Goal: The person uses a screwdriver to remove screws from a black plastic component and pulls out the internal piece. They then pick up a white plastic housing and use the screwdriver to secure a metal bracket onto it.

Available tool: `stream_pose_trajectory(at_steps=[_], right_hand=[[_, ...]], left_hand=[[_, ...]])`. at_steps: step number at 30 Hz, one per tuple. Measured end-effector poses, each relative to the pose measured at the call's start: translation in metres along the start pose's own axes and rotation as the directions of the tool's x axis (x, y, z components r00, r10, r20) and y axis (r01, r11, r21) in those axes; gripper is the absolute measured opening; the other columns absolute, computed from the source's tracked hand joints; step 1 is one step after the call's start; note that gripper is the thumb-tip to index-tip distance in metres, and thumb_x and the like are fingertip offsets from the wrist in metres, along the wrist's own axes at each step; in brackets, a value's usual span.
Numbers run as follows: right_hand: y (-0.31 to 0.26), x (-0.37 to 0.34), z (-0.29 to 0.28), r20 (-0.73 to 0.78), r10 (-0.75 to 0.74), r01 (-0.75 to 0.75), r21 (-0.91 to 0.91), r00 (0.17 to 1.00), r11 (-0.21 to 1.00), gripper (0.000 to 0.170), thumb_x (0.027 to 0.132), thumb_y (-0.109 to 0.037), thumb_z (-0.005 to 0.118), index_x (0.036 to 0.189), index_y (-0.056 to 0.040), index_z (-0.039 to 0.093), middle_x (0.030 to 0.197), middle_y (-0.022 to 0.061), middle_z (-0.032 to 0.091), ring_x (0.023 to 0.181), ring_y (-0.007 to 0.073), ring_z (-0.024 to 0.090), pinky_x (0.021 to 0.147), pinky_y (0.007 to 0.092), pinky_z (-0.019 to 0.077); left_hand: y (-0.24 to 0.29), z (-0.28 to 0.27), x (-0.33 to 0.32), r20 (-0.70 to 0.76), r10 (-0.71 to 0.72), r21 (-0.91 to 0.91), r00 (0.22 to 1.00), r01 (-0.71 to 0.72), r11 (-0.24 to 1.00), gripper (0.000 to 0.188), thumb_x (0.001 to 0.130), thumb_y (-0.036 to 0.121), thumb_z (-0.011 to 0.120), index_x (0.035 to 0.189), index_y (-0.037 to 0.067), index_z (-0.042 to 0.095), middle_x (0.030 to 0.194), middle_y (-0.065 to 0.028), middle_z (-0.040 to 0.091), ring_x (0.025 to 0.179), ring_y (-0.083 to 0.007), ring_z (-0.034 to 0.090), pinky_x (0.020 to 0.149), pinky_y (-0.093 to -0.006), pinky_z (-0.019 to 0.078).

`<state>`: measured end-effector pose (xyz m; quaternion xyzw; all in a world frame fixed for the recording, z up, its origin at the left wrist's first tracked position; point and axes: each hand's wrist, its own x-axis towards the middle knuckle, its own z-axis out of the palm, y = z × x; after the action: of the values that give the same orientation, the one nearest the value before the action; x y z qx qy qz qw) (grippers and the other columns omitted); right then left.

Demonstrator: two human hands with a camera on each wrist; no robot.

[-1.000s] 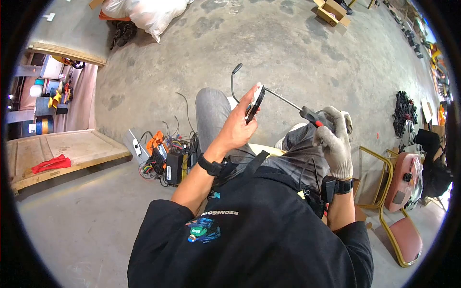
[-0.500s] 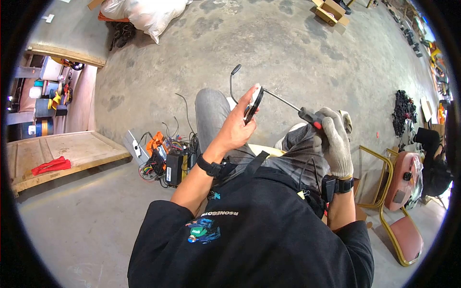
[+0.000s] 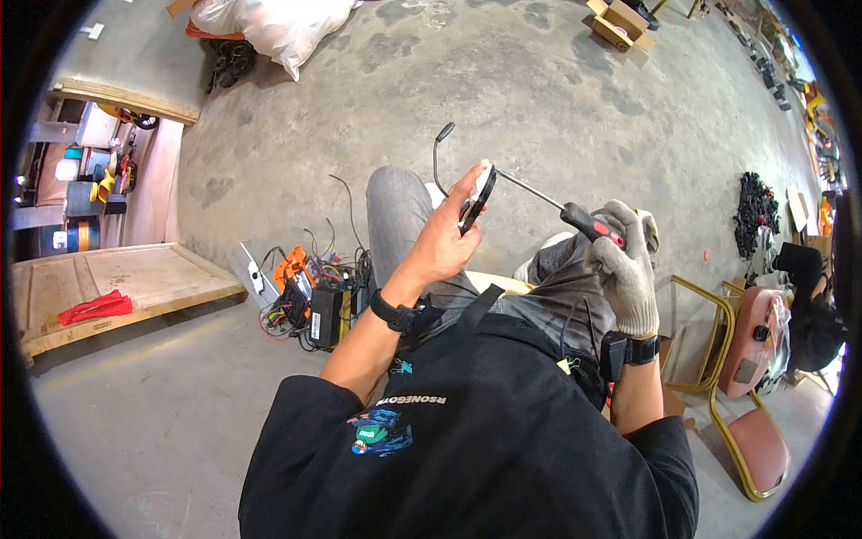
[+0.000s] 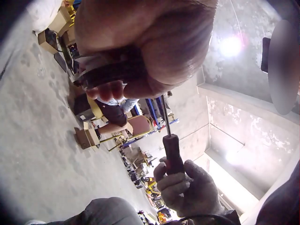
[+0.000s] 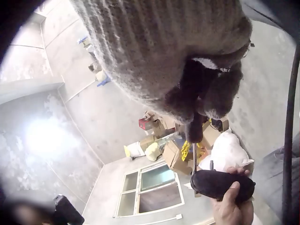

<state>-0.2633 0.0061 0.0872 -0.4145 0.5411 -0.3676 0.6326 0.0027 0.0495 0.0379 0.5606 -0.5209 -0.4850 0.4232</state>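
Note:
My bare left hand [image 3: 442, 241] holds a flat, rounded black-and-white device [image 3: 480, 199] above the lap, turned edge-on in the head view. A thin dark stalk with a thicker black tip [image 3: 444, 132] rises beside it. My right hand [image 3: 631, 278], in a pale knitted glove, grips a screwdriver [image 3: 581, 219] by its black and red handle. The metal shaft slants to the device's far end, its tip right at the edge. In the right wrist view, the device's dark oval face [image 5: 225, 183] shows, with the left thumb across it. The exact contact spot is hidden.
Beside the left leg lie a black box [image 3: 329, 316] and tangled cables [image 3: 289, 301]. A low wooden panel [image 3: 180, 286] with a red cloth [image 3: 96, 307] is at left. Pink gold-framed chairs [image 3: 757, 346] stand at right. A cardboard box [image 3: 620, 25] sits farther off on the floor.
The gloved fingers closed further round the screwdriver handle, then loosened, and the handle's red parts now show differently. The left hand and device have barely moved.

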Motion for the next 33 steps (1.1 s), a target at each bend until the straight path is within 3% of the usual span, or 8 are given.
stream_pose_trajectory(at_steps=[4,14,17,20,22,25,31,33], right_hand=[[-0.014,0.000,-0.002,0.047,0.102,-0.104,0.033,0.994,0.994,0.047,0.096,-0.018,0.056,0.137,0.0012,0.045,0.091,0.0070,0.060,0.068,0.0100,0.055,0.061,0.0237,0.0467],[-0.008,0.001,-0.005,0.057,0.049,-0.045,-0.074,0.997,0.996,0.049,0.096,-0.021,0.057,0.138,0.0016,0.044,0.089,0.0069,0.059,0.071,0.0124,0.057,0.066,0.0254,0.0473],[-0.004,0.005,-0.005,0.014,0.072,-0.071,-0.034,0.997,0.997,0.043,0.090,-0.012,0.054,0.131,0.0017,0.051,0.106,0.0105,0.057,0.075,0.0129,0.058,0.062,0.0245,0.0488],[-0.003,0.001,-0.002,0.035,0.051,-0.051,-0.025,0.998,0.998,0.040,0.094,-0.014,0.053,0.131,0.0012,0.051,0.106,0.0097,0.057,0.072,0.0108,0.057,0.060,0.0227,0.0477],[-0.006,0.000,-0.002,0.039,0.000,0.003,-0.079,0.999,0.997,0.050,0.094,-0.019,0.059,0.137,0.0028,0.045,0.082,0.0065,0.059,0.066,0.0133,0.055,0.064,0.0266,0.0464],[-0.014,0.002,-0.001,0.069,0.156,-0.163,0.106,0.985,0.981,0.050,0.093,-0.017,0.059,0.136,0.0031,0.045,0.079,0.0061,0.058,0.066,0.0125,0.054,0.062,0.0258,0.0461],[-0.001,0.001,-0.001,0.022,-0.010,0.012,-0.088,1.000,0.996,0.042,0.097,-0.021,0.056,0.133,0.0007,0.049,0.083,0.0063,0.058,0.063,0.0095,0.053,0.056,0.0224,0.0443],[-0.010,0.001,-0.002,0.031,0.067,-0.067,-0.009,0.997,0.998,0.044,0.096,-0.021,0.056,0.134,0.0007,0.048,0.083,0.0063,0.058,0.063,0.0096,0.053,0.056,0.0223,0.0443]], left_hand=[[-0.004,0.000,0.001,-0.005,0.002,-0.028,1.000,-0.002,1.000,0.081,0.081,-0.012,0.045,0.155,0.017,0.029,0.153,-0.0160,0.040,0.116,-0.0250,0.059,0.104,-0.0361,0.0432],[-0.005,-0.002,0.003,-0.008,0.038,0.011,0.999,-0.038,0.999,0.081,0.080,-0.011,0.045,0.155,0.016,0.030,0.152,-0.0183,0.041,0.120,-0.0268,0.058,0.108,-0.0371,0.0404],[-0.002,-0.002,0.002,0.002,0.018,0.011,1.000,-0.018,1.000,0.081,0.080,-0.011,0.045,0.155,0.016,0.030,0.151,-0.0188,0.042,0.120,-0.0276,0.058,0.107,-0.0374,0.0407],[-0.002,-0.001,0.001,-0.005,-0.001,-0.028,1.000,0.001,1.000,0.081,0.080,-0.011,0.046,0.155,0.016,0.031,0.150,-0.0188,0.043,0.120,-0.0285,0.058,0.107,-0.0375,0.0410],[-0.007,-0.001,0.002,-0.012,0.013,-0.022,1.000,-0.013,1.000,0.081,0.079,-0.011,0.046,0.155,0.016,0.031,0.150,-0.0187,0.043,0.119,-0.0287,0.058,0.106,-0.0376,0.0411],[-0.012,-0.003,0.003,-0.013,0.069,0.083,0.998,-0.068,0.994,0.082,0.079,-0.011,0.046,0.155,0.017,0.030,0.150,-0.0185,0.043,0.118,-0.0296,0.059,0.105,-0.0386,0.0422],[-0.006,-0.001,0.001,-0.007,0.011,-0.006,1.000,-0.011,1.000,0.082,0.079,-0.011,0.045,0.155,0.016,0.031,0.151,-0.0188,0.042,0.123,-0.0307,0.056,0.107,-0.0389,0.0410],[-0.009,-0.001,0.002,-0.015,0.042,0.050,0.999,-0.041,0.998,0.082,0.078,-0.011,0.045,0.155,0.017,0.030,0.151,-0.0189,0.042,0.124,-0.0301,0.055,0.107,-0.0389,0.0406]])
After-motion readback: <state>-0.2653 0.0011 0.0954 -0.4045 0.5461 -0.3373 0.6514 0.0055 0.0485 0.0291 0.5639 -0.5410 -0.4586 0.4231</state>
